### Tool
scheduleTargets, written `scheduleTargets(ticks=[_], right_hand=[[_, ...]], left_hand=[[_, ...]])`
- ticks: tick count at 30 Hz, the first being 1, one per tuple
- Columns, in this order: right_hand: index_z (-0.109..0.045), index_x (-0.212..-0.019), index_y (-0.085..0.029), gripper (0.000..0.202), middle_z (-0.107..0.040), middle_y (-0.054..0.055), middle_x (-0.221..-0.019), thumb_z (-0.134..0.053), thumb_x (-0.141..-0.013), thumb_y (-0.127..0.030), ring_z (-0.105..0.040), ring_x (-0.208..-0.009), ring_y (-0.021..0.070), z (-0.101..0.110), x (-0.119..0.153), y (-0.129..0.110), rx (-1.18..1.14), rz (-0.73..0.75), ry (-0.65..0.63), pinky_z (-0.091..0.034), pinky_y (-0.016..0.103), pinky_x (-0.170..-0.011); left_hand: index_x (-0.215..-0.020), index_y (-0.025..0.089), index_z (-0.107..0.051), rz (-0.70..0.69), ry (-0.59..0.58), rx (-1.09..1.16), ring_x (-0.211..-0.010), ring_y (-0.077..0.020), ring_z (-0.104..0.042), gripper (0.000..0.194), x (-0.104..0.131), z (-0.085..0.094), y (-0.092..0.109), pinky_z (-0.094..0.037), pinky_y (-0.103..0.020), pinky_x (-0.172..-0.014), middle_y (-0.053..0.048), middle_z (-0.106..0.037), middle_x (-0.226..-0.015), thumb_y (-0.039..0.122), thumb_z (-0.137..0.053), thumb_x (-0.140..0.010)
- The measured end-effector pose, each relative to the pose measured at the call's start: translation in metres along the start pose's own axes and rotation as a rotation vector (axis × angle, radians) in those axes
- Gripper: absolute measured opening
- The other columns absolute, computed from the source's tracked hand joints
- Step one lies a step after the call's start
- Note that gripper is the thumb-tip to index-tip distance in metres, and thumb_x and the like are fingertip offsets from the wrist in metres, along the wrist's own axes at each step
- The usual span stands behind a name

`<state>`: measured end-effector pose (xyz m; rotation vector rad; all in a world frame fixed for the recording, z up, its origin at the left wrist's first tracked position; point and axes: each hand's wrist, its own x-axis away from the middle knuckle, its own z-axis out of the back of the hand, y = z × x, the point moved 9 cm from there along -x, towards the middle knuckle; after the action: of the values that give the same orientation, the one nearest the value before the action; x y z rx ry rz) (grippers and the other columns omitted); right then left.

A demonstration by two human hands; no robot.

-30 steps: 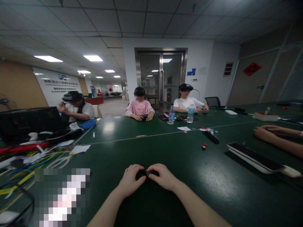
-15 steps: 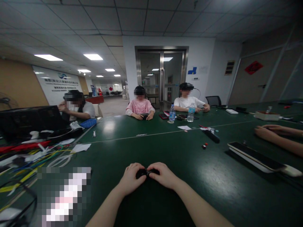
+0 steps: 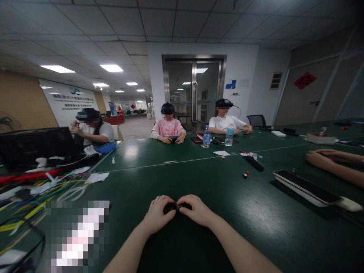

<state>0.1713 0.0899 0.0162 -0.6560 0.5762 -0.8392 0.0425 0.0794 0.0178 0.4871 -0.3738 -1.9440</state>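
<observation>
Just above the green table (image 3: 199,239), both my hands hold one small black object (image 3: 186,206) between them. My left hand (image 3: 157,212) curls around its left end, thumb pointing inward. Around the right end closes my right hand (image 3: 196,209), with its thumb close to the other thumb. A narrow piece of the object shows between the two thumbs. My fingers cover much of it, so its exact kind cannot be made out.
Tangled cables (image 3: 54,189) and a dark monitor (image 3: 36,146) crowd the left side. A phone on a white block (image 3: 308,185) lies at right, near another person's hands (image 3: 324,159). Two water bottles (image 3: 229,135) stand farther back. Three people sit across the table.
</observation>
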Motion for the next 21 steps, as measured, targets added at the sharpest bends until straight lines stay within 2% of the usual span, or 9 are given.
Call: scheduleTargets(ticks=[15, 21], right_hand=[[-0.062, -0.102, -0.031, 0.027, -0.06, 0.0, -0.114, -0.055, -0.078, -0.042, -0.046, -0.116, 0.024, -0.003, 0.0004, 0.0069, -0.004, -0.051, -0.02, -0.03, 0.042, -0.1], [-0.063, -0.101, -0.03, 0.027, -0.061, 0.0, -0.112, -0.056, -0.078, -0.04, -0.048, -0.114, 0.0234, -0.0011, 0.0019, 0.001, -0.003, -0.047, -0.02, -0.029, 0.042, -0.101]], left_hand=[[-0.108, 0.026, -0.058, 0.007, -0.004, -0.01, -0.11, -0.0223, -0.046, 0.03, -0.0001, -0.0015, -0.0021, -0.033, -0.037, -0.097, -0.003, -0.056, -0.114, 0.04, -0.052, -0.082], [-0.11, 0.027, -0.058, 0.018, -0.011, -0.018, -0.11, -0.0228, -0.046, 0.032, -0.0006, -0.0013, -0.0019, -0.033, -0.038, -0.097, -0.003, -0.056, -0.115, 0.04, -0.053, -0.081]])
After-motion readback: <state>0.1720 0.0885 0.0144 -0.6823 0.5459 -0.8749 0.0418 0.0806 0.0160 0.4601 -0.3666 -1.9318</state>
